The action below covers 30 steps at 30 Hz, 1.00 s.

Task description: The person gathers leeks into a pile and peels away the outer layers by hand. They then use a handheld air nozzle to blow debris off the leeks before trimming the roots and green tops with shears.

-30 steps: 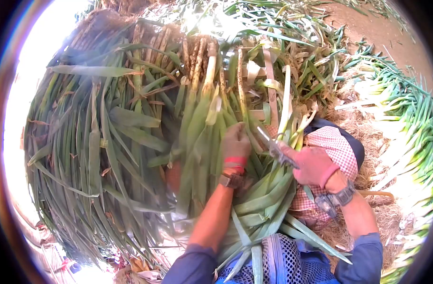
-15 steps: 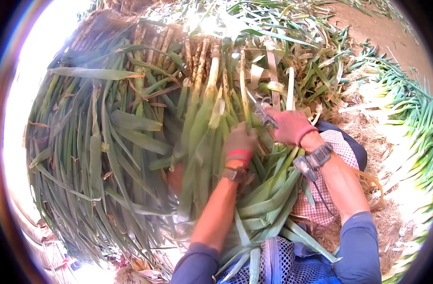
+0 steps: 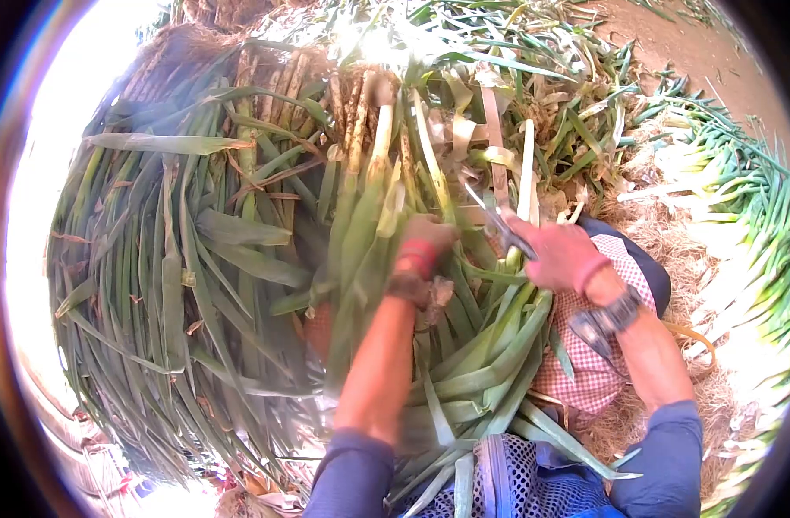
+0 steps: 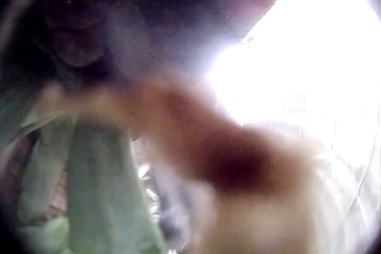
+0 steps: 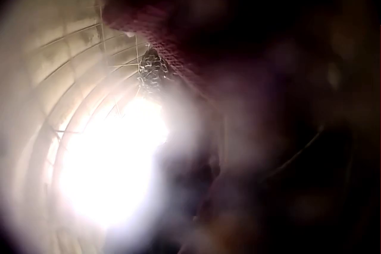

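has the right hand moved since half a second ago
Yes. The right hand, holding the blade, has shifted right and down, toward the checkered cloth.

Bundle of long green onions (image 3: 386, 250) across the lap — white stalks with dirty root ends pointing away, broad flat green leaves fanning back toward the body. Gripped mid-length by the gloved left hand (image 3: 422, 243), fingers curled round the stalks. Small blade (image 3: 490, 217), narrow and metallic, held in the gloved right hand (image 3: 560, 255) — tip angled up and left, just beside a pale stalk (image 3: 524, 168) at the bundle's right edge.
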{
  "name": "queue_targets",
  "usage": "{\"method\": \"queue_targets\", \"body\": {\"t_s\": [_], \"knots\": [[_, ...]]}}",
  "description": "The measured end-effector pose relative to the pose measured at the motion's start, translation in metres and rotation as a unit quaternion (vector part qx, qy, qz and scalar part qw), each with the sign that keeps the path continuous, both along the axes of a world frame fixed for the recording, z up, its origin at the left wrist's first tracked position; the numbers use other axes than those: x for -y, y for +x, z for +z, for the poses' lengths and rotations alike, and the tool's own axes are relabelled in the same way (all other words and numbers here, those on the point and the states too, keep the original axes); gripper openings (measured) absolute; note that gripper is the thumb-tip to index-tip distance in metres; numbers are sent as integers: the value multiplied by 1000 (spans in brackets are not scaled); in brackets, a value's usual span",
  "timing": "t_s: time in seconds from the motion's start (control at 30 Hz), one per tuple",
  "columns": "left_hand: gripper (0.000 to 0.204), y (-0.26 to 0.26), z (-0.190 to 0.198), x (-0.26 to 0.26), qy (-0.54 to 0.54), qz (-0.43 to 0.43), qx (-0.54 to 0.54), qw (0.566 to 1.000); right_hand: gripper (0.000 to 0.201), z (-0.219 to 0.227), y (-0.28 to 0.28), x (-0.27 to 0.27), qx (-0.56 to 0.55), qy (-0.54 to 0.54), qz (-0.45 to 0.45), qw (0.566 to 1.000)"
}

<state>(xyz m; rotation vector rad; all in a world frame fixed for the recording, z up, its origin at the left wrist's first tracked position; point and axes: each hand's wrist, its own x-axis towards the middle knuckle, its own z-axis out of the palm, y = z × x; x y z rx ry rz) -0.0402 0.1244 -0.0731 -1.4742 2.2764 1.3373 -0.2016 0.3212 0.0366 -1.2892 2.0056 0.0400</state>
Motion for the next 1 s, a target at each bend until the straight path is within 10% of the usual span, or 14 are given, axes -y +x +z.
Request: {"method": "queue_targets", "body": {"t_s": [0.1, 0.4, 0.6, 0.7, 0.87, 0.93, 1.0], "knots": [[21, 1, 19, 5, 167, 123, -70, 976, 81, 25, 17, -42, 9, 7, 20, 1000], [19, -45, 57, 23, 156, 125, -197, 960, 81, 21, 42, -60, -37, -55, 75, 995], [16, -67, 103, 82, 285, 233, -473, 801, 82, -6, 8, -37, -73, -127, -27, 989], [14, -51, 97, 80, 202, 319, -483, 790, 83, -11, -8, -35, -146, -199, -167, 954], [24, -10, 26, 35, 220, 278, -428, 831, 81, 28, 15, -43, -54, -229, -153, 960], [31, 8, -22, 17, 39, 158, -300, 940, 81, 24, 19, -47, -68, -268, -157, 948], [25, 23, -26, -25, -107, 68, -290, 948, 80, 24, 16, -49, -97, -235, -156, 955]]}}
